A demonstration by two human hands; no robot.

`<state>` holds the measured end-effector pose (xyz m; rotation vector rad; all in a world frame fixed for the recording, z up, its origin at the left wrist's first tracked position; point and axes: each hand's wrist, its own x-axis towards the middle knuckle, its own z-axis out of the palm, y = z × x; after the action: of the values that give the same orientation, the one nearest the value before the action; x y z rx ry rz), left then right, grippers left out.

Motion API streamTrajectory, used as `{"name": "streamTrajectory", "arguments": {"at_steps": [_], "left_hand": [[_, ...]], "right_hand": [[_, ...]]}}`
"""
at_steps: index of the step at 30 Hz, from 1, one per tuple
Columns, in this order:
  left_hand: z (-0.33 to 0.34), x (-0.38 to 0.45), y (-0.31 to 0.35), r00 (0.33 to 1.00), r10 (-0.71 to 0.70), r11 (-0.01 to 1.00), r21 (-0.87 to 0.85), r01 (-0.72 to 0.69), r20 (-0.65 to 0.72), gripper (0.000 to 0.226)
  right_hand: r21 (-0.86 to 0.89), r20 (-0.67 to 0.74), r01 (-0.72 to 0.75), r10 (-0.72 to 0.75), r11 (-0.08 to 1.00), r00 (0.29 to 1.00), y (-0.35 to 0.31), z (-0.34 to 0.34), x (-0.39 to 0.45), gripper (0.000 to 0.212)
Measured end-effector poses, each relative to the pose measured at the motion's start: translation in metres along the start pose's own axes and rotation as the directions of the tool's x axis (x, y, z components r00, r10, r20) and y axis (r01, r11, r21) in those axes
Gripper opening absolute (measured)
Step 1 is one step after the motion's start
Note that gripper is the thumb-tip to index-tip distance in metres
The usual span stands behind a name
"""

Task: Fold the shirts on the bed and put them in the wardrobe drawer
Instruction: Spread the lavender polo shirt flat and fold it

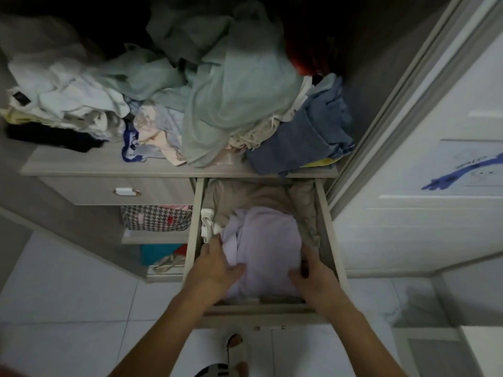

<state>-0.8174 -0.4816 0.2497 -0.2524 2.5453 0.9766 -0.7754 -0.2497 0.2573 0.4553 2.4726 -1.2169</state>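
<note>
A folded pale lilac shirt (265,246) lies in the open wardrobe drawer (328,229), on top of beige cloth. My left hand (217,263) grips the shirt's left edge, thumb on top and fingers under the fold. My right hand (311,270) holds the shirt's right edge, fingers curled down beside it. Both forearms reach in from the bottom of the view. A small white folded item (208,225) sits at the drawer's left side.
Above the drawer a shelf (109,165) carries a loose pile of clothes: green cloth (231,99), white items (68,88), blue jeans (307,137). A shut drawer (128,191) is on the left, a checked bag (155,217) below it. A white door (422,213) stands right.
</note>
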Motion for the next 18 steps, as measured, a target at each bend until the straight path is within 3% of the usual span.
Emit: {"name": "streamTrajectory", "arguments": {"at_steps": [3,4,6,8,9,13,18], "left_hand": [[-0.016,-0.03,-0.009,0.956,0.255,0.937,0.281,-0.207,-0.147,0.086],[-0.024,-0.038,-0.015,0.942,0.319,0.918,0.283,-0.279,-0.107,0.079],[-0.036,-0.051,-0.029,0.922,0.369,0.889,0.246,-0.386,0.114,0.071],[-0.038,-0.06,-0.042,0.883,0.353,0.848,0.293,-0.441,0.31,0.065],[-0.036,-0.062,-0.047,0.875,0.357,0.825,0.328,-0.459,0.326,0.058],[-0.017,-0.068,-0.06,0.843,0.526,0.725,0.458,-0.515,0.114,0.045],[0.02,-0.07,-0.062,0.773,0.518,0.82,0.47,-0.327,-0.366,0.04]], "right_hand": [[-0.289,-0.092,0.19,-0.224,0.938,0.97,0.016,-0.014,-0.029,0.054],[-0.352,-0.086,0.276,-0.325,0.894,0.942,0.025,-0.021,-0.036,0.057],[-0.478,-0.001,0.426,-0.486,0.768,0.874,0.047,-0.032,-0.044,0.066],[-0.568,0.097,0.501,-0.551,0.653,0.829,0.067,-0.039,-0.046,0.073],[-0.593,0.122,0.527,-0.579,0.609,0.806,0.074,-0.04,-0.044,0.072],[-0.637,0.087,0.591,-0.715,0.495,0.693,0.088,-0.032,-0.033,0.053],[-0.675,-0.193,0.448,-0.726,0.586,0.659,0.089,-0.017,-0.018,0.046]]}}
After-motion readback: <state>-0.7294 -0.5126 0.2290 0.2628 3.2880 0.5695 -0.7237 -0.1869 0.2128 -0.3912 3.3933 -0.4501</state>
